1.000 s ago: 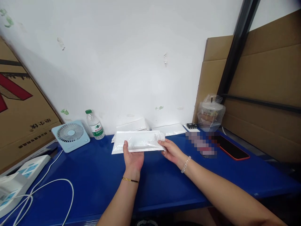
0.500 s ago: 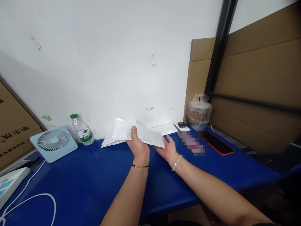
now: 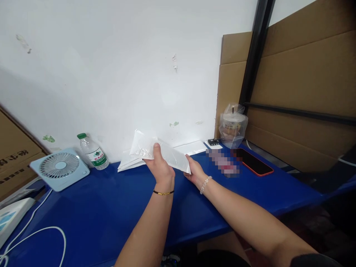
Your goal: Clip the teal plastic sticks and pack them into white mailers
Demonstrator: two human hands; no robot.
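A shiny white mailer bag (image 3: 174, 155) is held slanting above the blue table, its left end higher than its right. My left hand (image 3: 160, 165) grips its near edge around the middle, thumb on top and fingers beneath, mostly hidden. At the lower right end, my right hand (image 3: 194, 170) pinches the corner with the thumb on the upper face. Behind and below the held bag lies a stack of similar white mailer bags (image 3: 129, 162) against the wall, partly covered by it.
Left on the blue table (image 3: 97, 215) are a light blue fan (image 3: 63, 167), a water bottle (image 3: 94, 152) and a white cable (image 3: 62, 237). To the right sit a bagged drink cup (image 3: 233, 128), a small black device (image 3: 213, 142), a phone (image 3: 254, 162) and a blurred-out item (image 3: 224, 162).
My right hand has closed on the bag's right end, its thumb now on top. The bag's left end has tilted up, away from the stack. The view has shifted slightly.
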